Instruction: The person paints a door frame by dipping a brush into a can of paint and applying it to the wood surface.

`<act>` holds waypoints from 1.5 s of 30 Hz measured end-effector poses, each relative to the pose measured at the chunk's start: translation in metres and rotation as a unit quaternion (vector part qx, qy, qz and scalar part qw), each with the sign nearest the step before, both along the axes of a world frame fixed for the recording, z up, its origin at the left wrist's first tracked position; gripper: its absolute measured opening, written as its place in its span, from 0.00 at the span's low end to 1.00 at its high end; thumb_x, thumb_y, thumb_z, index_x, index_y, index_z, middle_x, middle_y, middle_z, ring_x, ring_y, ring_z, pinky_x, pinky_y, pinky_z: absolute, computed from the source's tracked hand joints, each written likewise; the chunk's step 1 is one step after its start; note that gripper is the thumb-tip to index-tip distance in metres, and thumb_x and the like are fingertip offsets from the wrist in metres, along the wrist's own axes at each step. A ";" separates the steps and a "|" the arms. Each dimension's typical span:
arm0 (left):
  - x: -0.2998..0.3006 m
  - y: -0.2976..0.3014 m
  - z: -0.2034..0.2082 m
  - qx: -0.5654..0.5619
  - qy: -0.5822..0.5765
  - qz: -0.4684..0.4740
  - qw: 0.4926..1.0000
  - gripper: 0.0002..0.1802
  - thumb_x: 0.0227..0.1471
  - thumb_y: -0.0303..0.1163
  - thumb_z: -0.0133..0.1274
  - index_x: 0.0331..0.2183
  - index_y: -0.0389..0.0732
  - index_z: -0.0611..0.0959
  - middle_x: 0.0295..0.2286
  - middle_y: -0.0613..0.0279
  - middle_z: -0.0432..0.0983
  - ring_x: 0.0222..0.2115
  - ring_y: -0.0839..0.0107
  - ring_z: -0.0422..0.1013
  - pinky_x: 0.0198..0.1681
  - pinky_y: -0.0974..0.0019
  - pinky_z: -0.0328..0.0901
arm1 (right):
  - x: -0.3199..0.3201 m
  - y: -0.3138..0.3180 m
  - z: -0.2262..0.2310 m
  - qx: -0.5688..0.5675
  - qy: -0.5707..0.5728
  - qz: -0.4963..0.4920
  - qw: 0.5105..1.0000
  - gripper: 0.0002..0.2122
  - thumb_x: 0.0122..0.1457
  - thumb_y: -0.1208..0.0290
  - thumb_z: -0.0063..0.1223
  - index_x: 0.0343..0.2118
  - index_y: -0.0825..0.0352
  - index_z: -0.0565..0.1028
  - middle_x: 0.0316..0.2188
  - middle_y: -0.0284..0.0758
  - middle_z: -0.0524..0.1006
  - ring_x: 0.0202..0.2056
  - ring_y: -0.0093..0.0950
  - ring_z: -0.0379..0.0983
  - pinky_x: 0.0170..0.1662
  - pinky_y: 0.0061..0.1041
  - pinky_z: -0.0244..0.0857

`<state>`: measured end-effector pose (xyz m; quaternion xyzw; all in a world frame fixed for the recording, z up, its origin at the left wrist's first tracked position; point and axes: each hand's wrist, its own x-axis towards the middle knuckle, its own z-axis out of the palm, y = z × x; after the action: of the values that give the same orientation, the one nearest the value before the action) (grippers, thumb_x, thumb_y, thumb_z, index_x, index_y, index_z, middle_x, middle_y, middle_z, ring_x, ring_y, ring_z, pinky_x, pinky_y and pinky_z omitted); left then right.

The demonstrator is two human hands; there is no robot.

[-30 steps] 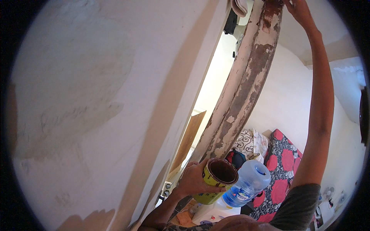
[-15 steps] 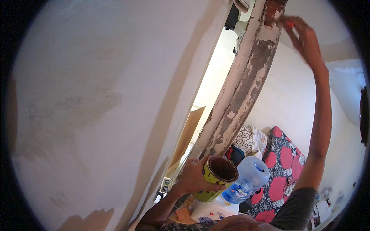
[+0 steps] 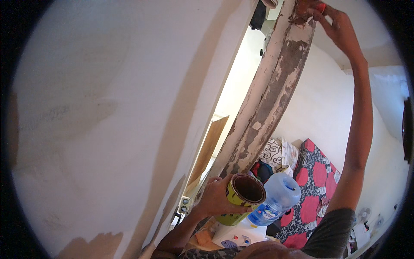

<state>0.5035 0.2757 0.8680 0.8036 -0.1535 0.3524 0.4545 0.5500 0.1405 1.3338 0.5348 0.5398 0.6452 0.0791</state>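
My left hand (image 3: 213, 198) is wrapped round a yellow-green paint can (image 3: 245, 190), its open top tilted toward me and its inside coated dark brown. Stretched high at the upper right, my right hand (image 3: 340, 29) pinches a small paintbrush (image 3: 321, 7) by its red handle. The bristle end is at a reddish-brown painted patch near the top of a door frame (image 3: 280, 73); the fingers and the picture's edge partly hide it. Below that patch, the frame's pale coat is peeling, with grey-brown areas showing.
A large white wall (image 3: 108, 108) fills the left side. Beneath the can stands a white water dispenser (image 3: 241, 233) with a blue water bottle (image 3: 282, 194). Behind are a flowered mattress (image 3: 312, 185) and piled cloth (image 3: 280, 153). A brown wooden panel (image 3: 211, 149) shows through the doorway.
My right hand has moved up with the paintbrush, closer to the top of the door frame. The left hand keeps the paint can in nearly the same place.
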 end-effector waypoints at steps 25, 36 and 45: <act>0.001 -0.010 -0.004 -0.010 0.000 -0.016 1.000 0.52 0.25 0.66 0.69 0.48 0.42 0.75 0.37 0.57 0.79 0.38 0.58 0.76 0.55 0.54 0.57 | -0.001 0.018 0.033 0.068 0.024 0.069 0.995 0.08 0.62 0.72 0.51 0.32 0.72 0.75 0.24 0.40 0.77 0.26 0.30 0.74 0.31 0.29 0.68; -0.002 -0.012 -0.004 -0.010 0.001 -0.020 1.000 0.51 0.26 0.66 0.68 0.47 0.42 0.75 0.36 0.57 0.79 0.36 0.59 0.76 0.55 0.54 0.58 | 0.048 -0.001 0.083 0.076 -0.210 0.064 0.973 0.07 0.63 0.71 0.50 0.36 0.70 0.75 0.29 0.39 0.77 0.29 0.31 0.73 0.34 0.30 0.68; -0.006 -0.001 -0.005 -0.003 -0.002 0.024 1.000 0.50 0.26 0.65 0.69 0.47 0.42 0.75 0.35 0.57 0.80 0.36 0.59 0.76 0.54 0.55 0.58 | 0.032 -0.032 -0.039 0.004 -0.045 0.004 0.999 0.10 0.62 0.71 0.53 0.45 0.63 0.77 0.39 0.42 0.79 0.37 0.38 0.77 0.44 0.35 0.70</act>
<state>0.4973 0.2750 0.8632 0.8051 -0.1338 0.3653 0.4478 0.5819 0.1082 1.2943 0.5038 0.5349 0.6711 0.0984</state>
